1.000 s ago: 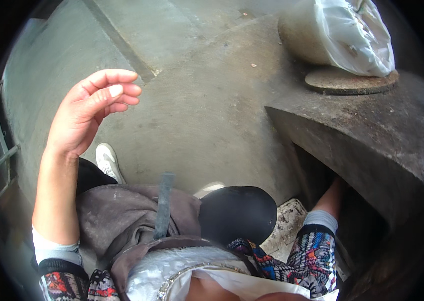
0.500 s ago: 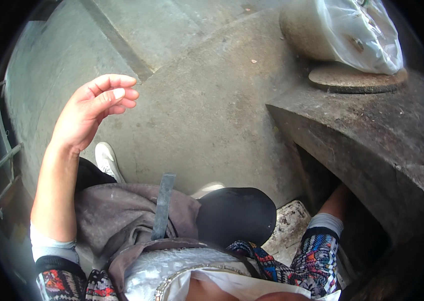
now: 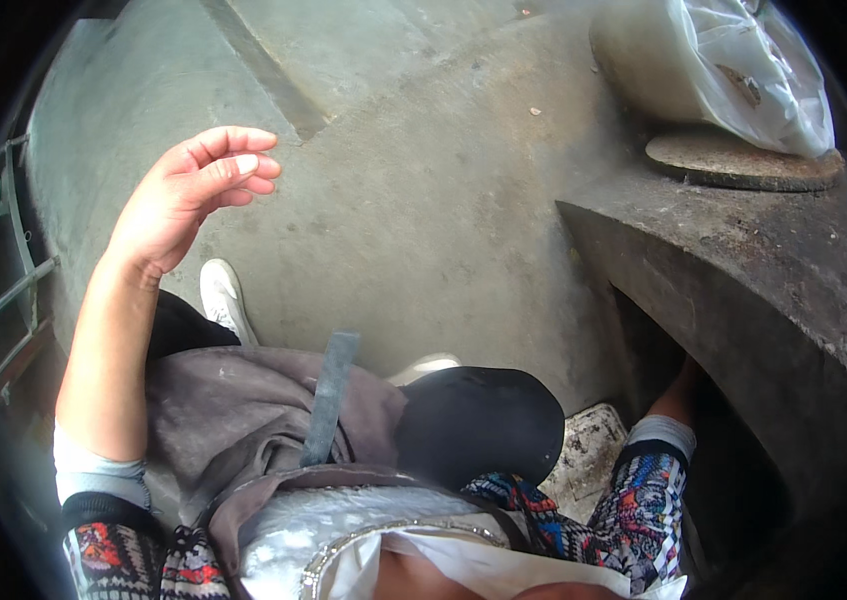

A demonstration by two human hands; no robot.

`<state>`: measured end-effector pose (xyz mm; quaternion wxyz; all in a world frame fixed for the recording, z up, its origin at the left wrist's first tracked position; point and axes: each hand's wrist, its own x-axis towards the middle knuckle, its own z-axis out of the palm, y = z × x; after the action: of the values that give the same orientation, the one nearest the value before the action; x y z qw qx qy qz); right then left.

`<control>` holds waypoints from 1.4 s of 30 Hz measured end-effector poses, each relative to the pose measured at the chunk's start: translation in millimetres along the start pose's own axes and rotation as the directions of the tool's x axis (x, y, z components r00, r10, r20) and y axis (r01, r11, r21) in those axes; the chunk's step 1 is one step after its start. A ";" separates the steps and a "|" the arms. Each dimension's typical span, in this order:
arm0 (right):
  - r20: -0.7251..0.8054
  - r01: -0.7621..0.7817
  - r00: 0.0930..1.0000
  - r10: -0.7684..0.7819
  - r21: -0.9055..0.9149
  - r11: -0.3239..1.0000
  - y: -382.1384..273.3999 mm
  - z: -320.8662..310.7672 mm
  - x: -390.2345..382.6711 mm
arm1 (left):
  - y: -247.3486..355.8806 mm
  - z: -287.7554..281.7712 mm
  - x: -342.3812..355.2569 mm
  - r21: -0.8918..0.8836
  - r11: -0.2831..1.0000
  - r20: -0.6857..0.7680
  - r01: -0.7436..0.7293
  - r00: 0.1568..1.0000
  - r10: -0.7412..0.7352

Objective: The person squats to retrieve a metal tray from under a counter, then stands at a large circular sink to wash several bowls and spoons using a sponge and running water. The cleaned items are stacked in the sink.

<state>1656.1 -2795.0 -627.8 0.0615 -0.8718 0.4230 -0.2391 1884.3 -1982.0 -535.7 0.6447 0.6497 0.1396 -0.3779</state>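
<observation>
My left hand (image 3: 191, 185) is raised over the floor, fingers loosely curved and apart, holding nothing. My right forearm (image 3: 671, 395) reaches into a dark opening (image 3: 733, 445) under a concrete ledge (image 3: 733, 250); that hand is out of sight in the shadow, so what it touches is hidden. I am crouched, a grey-brown apron (image 3: 218, 405) over my dark-clad knees. A stained pale block or board (image 3: 583, 455) lies beside the opening, near my right knee.
On the ledge rests a round slab (image 3: 708, 158), with a large container (image 3: 643, 60) in a translucent plastic bag above it at upper right. Concrete floor (image 3: 413, 230) with a groove stretches ahead. Metal bars (image 3: 18, 290) stand along the left edge.
The view has shifted slightly, the ledge and bagged container sitting farther right. My left hand appears a little higher in the view. My right arm stays in the opening.
</observation>
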 end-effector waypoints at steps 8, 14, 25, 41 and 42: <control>-0.002 0.065 0.998 -0.065 -0.092 0.994 -1.7 13.1 -15.7 | -4.7 -13.2 27.1 0.018 1.000 0.013 0.005 1.000 -0.005; 0.002 0.124 0.992 -0.125 -0.162 0.979 7.6 22.1 -31.9 | -3.0 -8.0 39.9 0.029 1.000 0.028 0.008 1.000 -0.009; 0.299 0.574 0.800 -0.519 -0.634 0.518 44.5 -6.3 -65.3 | 11.7 47.4 66.2 0.064 0.996 0.072 0.060 0.995 -0.065; 0.333 0.407 0.906 -0.261 -0.518 0.752 -1.1 -70.1 -128.5 | -25.7 68.6 147.3 0.000 0.979 0.200 0.206 0.959 -0.202; 0.357 0.429 0.895 -0.267 -0.527 0.733 2.1 -73.9 -132.2 | -32.7 70.9 137.9 0.001 0.971 0.201 0.240 0.951 -0.236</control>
<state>1550.2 -2687.9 -611.8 -0.2062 -0.9339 0.2920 0.0133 1933.5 -2086.8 -643.9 0.6126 0.5794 0.1558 -0.5145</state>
